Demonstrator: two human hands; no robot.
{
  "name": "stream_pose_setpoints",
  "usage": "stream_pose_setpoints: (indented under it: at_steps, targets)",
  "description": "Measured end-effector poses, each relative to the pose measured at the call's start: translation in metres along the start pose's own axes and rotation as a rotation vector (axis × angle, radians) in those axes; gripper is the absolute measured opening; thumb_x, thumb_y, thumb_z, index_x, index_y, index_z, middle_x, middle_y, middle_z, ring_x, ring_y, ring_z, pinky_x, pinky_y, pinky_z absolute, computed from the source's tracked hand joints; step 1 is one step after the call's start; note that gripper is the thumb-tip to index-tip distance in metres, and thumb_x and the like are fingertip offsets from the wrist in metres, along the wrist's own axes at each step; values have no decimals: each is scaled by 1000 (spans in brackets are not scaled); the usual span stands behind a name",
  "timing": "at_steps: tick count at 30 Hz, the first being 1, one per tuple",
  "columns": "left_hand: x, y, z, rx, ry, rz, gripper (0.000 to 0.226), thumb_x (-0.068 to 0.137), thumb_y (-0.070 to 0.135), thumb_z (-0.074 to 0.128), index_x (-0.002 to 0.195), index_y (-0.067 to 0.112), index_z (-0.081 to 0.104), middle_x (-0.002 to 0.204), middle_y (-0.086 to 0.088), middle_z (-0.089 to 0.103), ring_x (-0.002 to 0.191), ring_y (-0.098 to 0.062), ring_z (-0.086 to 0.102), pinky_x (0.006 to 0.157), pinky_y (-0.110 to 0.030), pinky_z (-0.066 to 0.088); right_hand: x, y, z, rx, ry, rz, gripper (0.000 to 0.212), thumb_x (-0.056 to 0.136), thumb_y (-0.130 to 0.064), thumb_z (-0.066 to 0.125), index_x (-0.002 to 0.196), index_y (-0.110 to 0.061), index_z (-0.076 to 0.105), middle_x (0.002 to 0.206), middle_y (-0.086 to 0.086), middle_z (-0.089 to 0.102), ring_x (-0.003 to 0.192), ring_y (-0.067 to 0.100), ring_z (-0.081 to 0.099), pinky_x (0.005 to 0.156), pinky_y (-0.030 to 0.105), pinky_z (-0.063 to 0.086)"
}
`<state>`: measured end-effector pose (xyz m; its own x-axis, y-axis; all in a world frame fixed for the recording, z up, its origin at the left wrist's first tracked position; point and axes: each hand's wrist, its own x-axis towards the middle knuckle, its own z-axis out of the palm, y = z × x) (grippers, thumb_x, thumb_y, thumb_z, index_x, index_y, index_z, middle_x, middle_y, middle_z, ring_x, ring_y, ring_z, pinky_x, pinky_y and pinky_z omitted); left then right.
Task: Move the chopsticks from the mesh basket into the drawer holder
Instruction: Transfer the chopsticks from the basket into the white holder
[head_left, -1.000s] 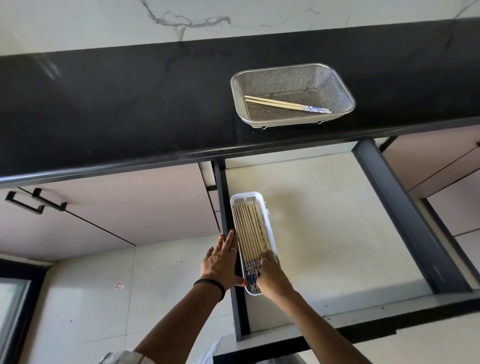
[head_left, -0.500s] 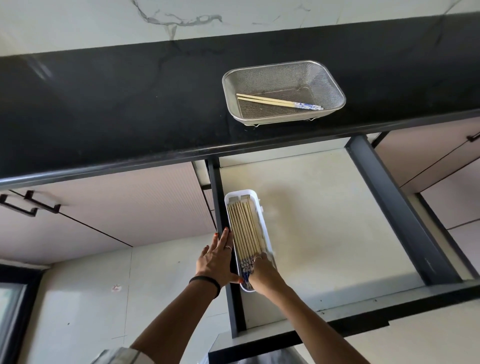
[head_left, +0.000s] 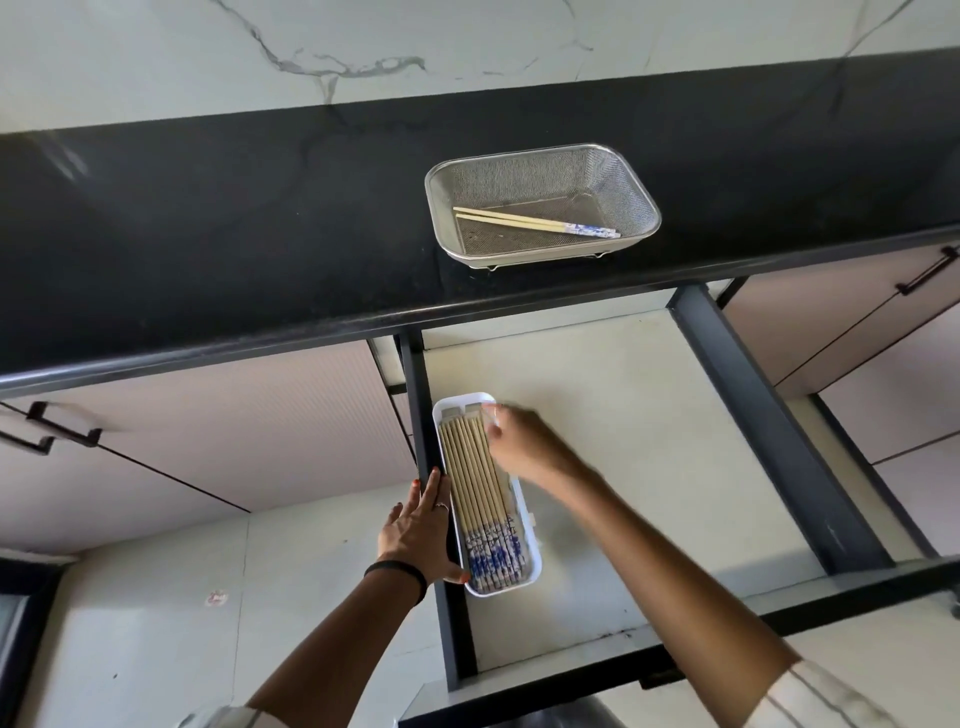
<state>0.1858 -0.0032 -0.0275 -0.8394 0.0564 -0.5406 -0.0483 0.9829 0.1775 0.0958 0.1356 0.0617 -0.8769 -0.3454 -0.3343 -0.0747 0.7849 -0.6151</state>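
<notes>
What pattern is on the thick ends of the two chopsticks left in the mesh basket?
Blue-and-white patterning on the chopsticks in the mesh basket, seen in the head view.

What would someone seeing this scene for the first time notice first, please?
Probably the white holder packed with chopsticks, at the left of the open drawer, with the left hand flat at its side and the right hand above its far end. Next, the mesh basket on the black counter, holding two chopsticks.
</notes>
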Motion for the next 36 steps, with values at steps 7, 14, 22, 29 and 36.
stream_pose_setpoints:
  at_steps: [7,14,22,29,36]
  targets:
    - [2,-1,-1,-9,-17,-9,138,64,53,82,151,13,-17,160,-3,-17,148,-24,-7,121,-40,10,65,-47,-124,64,427,-331,29,92,-9,49,117,-2,63,118,14,66,110,24,61,92,22,41]
    - [3,4,1,-74,-3,-68,130,69,49,80,152,16,-15,160,1,-17,148,-22,-7,120,-41,9,144,-15,-195,-337,289,-68,30,92,-11,48,119,-1,58,121,18,61,109,31,58,94,36,46]
    - [-1,8,2,-112,-25,-117,125,72,41,80,152,19,-15,158,8,-21,149,-17,-3,120,-41,9,190,21,-203,-612,105,71,30,88,-10,52,113,3,60,99,17,55,82,29,49,70,31,38]
    - [0,14,1,-94,-27,-167,123,74,39,79,152,20,-14,159,7,-19,149,-18,0,120,-41,11,202,24,-203,-650,122,2,19,85,-6,57,102,-2,65,83,10,53,78,29,54,66,34,45]
    - [-2,17,-2,-53,-30,-157,117,76,38,78,153,18,-8,161,7,-12,149,-15,6,120,-41,16,182,17,-208,-484,314,-38,20,94,-9,45,109,-4,57,75,5,48,57,18,44,46,27,28]
